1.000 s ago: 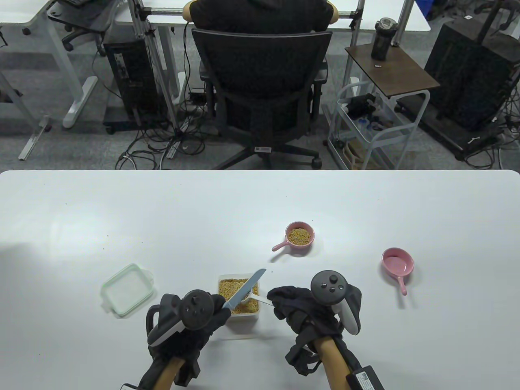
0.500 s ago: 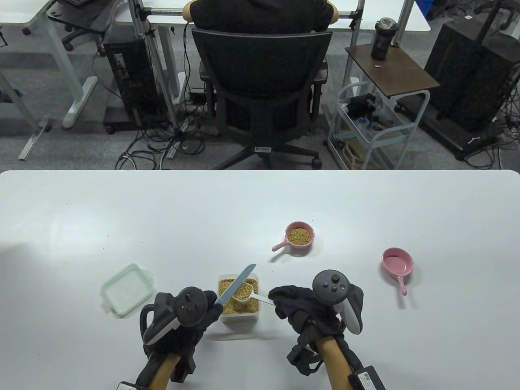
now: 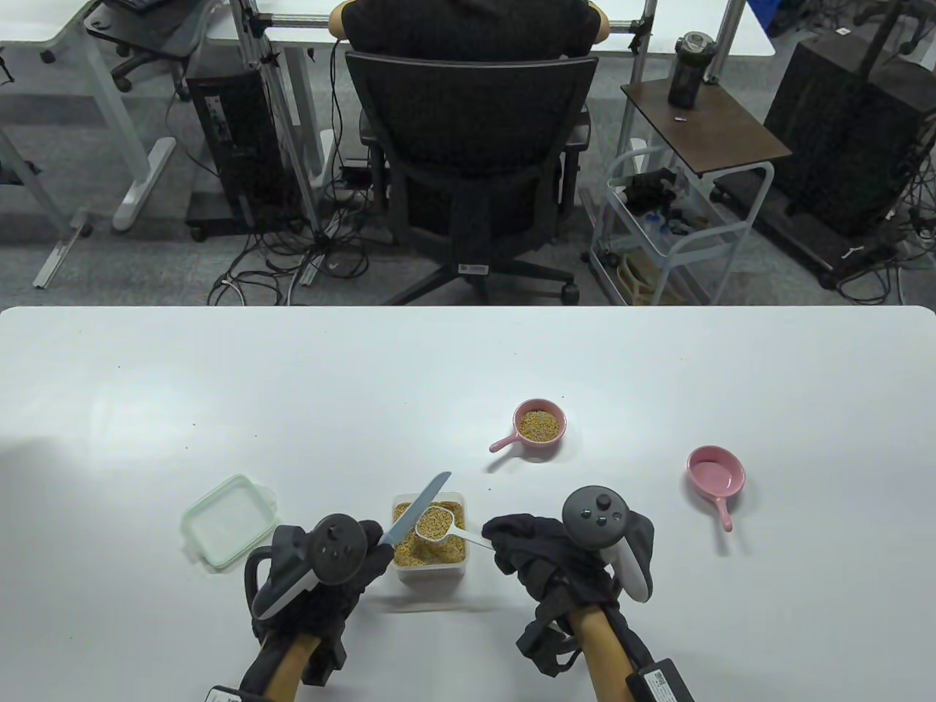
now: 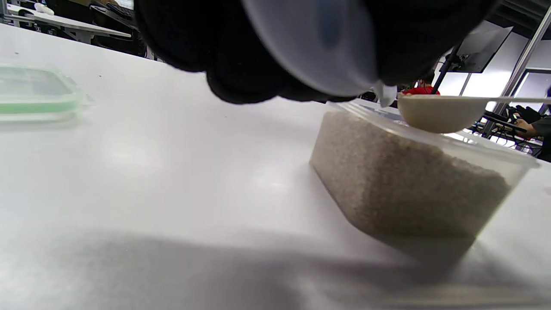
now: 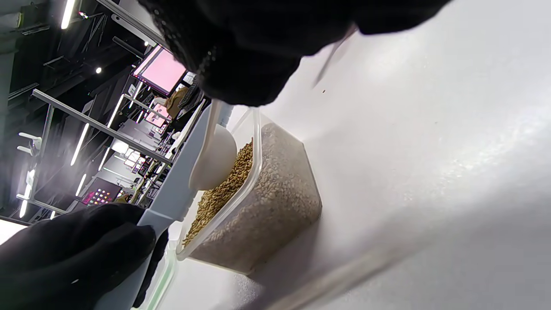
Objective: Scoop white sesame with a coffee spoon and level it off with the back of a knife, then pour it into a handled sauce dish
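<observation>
**A:** Over the sesame box (image 3: pixel 430 534), what stage is this?

**B:** Levelling, I'd judge. The right hand (image 3: pixel 537 550) pinches the coffee spoon (image 3: pixel 437 521) by its handle, the bowl full and held just above the box. The left hand (image 3: pixel 333 567) is curled round the knife (image 3: pixel 414 508), whose blade lies at the spoon's left rim.

**A:** And the pouring?

**B:** Not yet done for this scoop. Beyond the box to its right, one pink sauce dish (image 3: pixel 539 425) already holds sesame; farther right of the box, the other dish (image 3: pixel 715 472) looks empty.
</observation>
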